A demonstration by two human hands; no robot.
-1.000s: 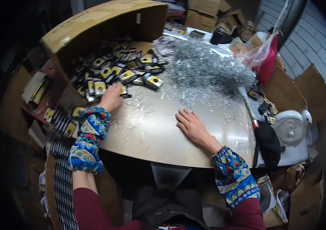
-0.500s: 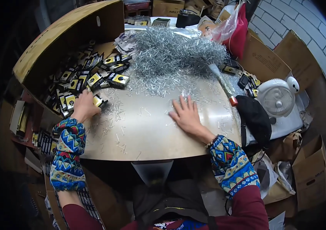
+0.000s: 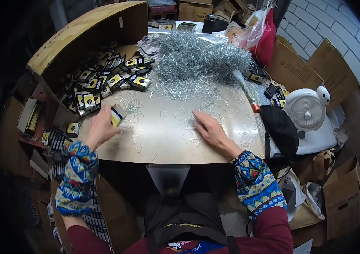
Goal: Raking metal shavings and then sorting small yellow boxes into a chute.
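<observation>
My left hand is closed on a small black-and-yellow box, raised a little over the left part of the metal-topped table. Beside it lies a heap of similar small boxes. On the tabletop rests my right hand, its fingers drawn together and bent among scattered thin metal pins. What its fingertips hold, if anything, is hidden. Farther back, a large tangled pile of the same silvery pins covers the table's middle.
A cut-open cardboard box walls in the heap on the left. At right are a clear tube with a red end, a black cloth item and a white fan. An open carton with packed rows stands low at left.
My left hand has come away from the heap toward me, lifting a small box. My right hand's fingers, spread flat before, have drawn together on the tabletop. The view has shifted slightly.
</observation>
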